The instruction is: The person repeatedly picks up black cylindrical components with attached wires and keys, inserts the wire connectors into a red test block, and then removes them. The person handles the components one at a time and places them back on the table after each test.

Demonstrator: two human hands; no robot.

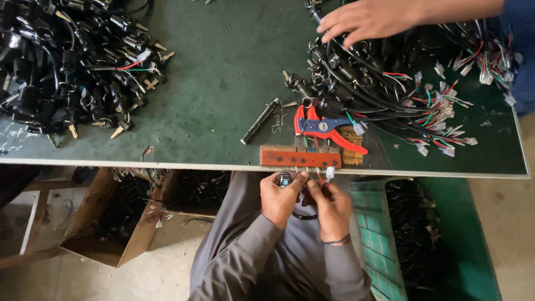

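Head view looks down on a worn green table (223, 83); the left hand (280, 196) pinches a small round metal-topped switch (285, 179) just below the table edge; the right hand (332, 205) closes narrowly on thin coloured wires (322, 177) beside it; a black cable loops under both hands; just above, a rusty red block (300, 158) sits at the table edge, red-and-blue plastic-handled wire strippers (329, 129) behind it; glossy black wiring lies in tangled heaps (72, 61) left and right; another person's hand (368, 19) rests on the right-hand heap.
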